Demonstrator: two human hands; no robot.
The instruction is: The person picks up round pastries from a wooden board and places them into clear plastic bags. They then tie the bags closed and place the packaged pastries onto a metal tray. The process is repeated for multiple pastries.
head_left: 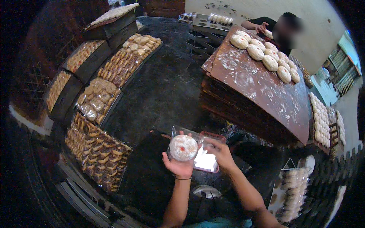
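On the upturned palm of my left hand rests a round, flour-dusted bun with a red dot at its centre. Clear plastic film shows around the bun's far edge; whether the bun is inside it I cannot tell. My right hand is just to the right, its fingers stretched out and slightly bent over a clear plastic packet with a red edge. Bright glare covers part of that packet. Where the fingertips meet the plastic is unclear.
Trays of wrapped pastries line the left side. Stacked brown boards at the right carry several floury buns. Behind them a person holds a bun. A packed row of buns lies at the lower right.
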